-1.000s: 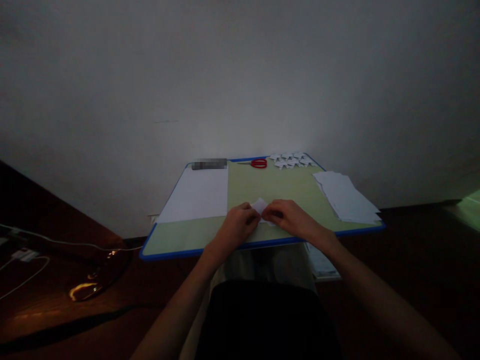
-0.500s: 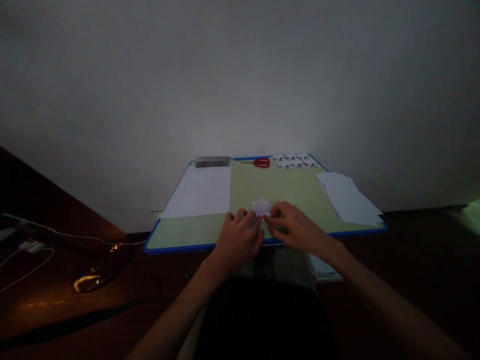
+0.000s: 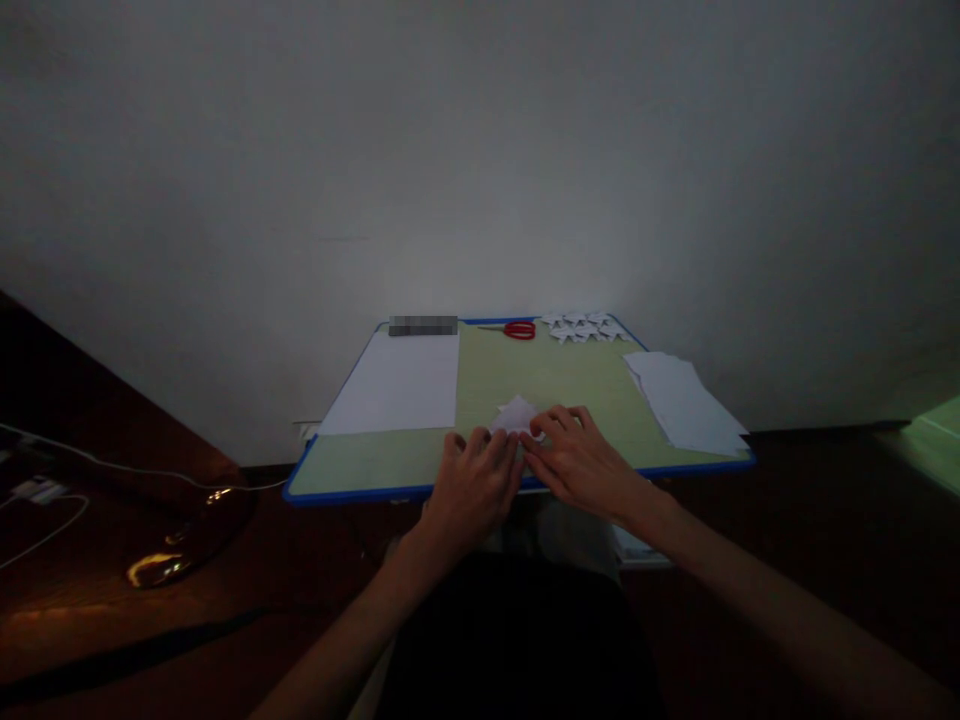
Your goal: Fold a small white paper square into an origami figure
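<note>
A small piece of folded white paper [image 3: 517, 413] lies near the front edge of the green table [image 3: 559, 375], its pointed top facing away from me. My left hand [image 3: 478, 482] grips its near left edge with bent fingers. My right hand [image 3: 574, 452] pinches the near right side with thumb and fingers. The fingertips of both hands almost meet at the paper's lower edge, which they partly hide.
Red-handled scissors [image 3: 519, 330] lie at the back, beside several folded paper shapes [image 3: 589, 327]. A large white sheet [image 3: 397, 383] covers the left part, with a dark, blurred-out object [image 3: 423, 327] behind it. A paper stack [image 3: 686, 405] overhangs the right edge.
The folded paper has turned and shifted slightly left. My right hand has moved inward over its right side, its fingers now more bent. The whole view has shifted a little.
</note>
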### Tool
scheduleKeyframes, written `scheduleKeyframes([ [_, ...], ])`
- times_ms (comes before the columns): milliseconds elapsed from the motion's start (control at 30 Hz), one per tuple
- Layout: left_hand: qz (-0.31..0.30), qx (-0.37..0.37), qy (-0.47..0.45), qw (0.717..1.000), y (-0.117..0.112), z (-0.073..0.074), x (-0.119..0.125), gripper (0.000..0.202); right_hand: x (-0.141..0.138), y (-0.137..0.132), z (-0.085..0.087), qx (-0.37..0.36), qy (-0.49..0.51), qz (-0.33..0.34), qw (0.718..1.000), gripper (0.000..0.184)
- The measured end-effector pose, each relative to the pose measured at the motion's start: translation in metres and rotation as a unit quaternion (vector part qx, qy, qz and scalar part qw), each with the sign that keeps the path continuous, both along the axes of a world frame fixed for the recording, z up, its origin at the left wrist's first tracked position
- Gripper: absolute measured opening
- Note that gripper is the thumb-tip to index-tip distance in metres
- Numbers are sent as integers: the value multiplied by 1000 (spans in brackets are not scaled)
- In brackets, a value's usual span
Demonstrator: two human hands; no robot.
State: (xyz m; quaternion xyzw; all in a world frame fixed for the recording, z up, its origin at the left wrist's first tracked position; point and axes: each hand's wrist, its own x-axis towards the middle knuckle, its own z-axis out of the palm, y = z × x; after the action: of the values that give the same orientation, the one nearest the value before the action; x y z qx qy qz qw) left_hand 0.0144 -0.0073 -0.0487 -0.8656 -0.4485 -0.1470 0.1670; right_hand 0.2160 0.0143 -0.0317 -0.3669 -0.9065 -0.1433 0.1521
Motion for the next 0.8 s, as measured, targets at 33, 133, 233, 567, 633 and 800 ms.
scheduleKeyframes([
  [33,0,1,1,1000,0,0,0,37,-2,3,3,-3,-11,5,1000,29],
  [133,-5,-6,-3,1000,0,0,-1,39,-1,12,7,-47,3,20,999,31],
  [233,-3,-14,-26,1000,1,-1,-2,39,10,16,-1,-109,76,18,991,39],
  [567,-2,-33,-68,997,5,-9,-10,40,26,25,-16,-88,145,28,985,26],
  [633,-2,-32,-73,997,4,-9,-10,40,23,34,-16,-67,183,7,981,36],
  [800,-5,-46,-109,993,3,-9,-10,40,23,49,-20,-70,203,-9,977,46],
])
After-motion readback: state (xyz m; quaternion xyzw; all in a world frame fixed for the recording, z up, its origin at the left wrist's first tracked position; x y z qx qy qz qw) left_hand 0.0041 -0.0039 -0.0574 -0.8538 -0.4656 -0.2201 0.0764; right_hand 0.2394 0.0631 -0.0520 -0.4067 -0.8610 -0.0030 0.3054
